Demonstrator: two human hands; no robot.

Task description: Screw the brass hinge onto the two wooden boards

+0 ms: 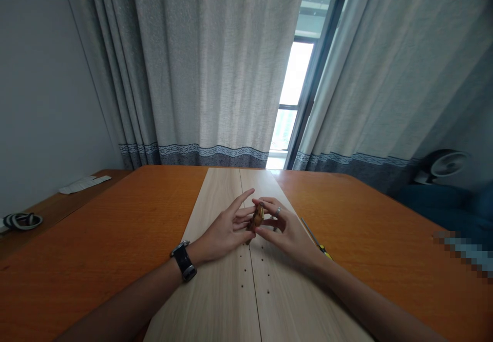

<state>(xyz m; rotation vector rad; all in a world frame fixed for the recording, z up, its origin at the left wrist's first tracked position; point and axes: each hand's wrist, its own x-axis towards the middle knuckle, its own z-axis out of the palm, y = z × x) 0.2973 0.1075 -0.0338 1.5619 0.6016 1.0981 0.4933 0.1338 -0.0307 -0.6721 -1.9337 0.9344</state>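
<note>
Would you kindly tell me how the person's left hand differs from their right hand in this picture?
The left hand wears a black wristwatch at its wrist, while the right hand shows no watch. The right hand has a silver ring on one finger; the left hand shows none. Both hands hold a small brown object between them above a pale wood board.

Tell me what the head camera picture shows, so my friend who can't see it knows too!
The left hand and right hand hold a small brown-and-gold object between their fingertips, above a pale wooden board with small holes, on an orange table. The left wrist wears a black wristwatch, and a yellow-handled screwdriver lies nearby.
</note>
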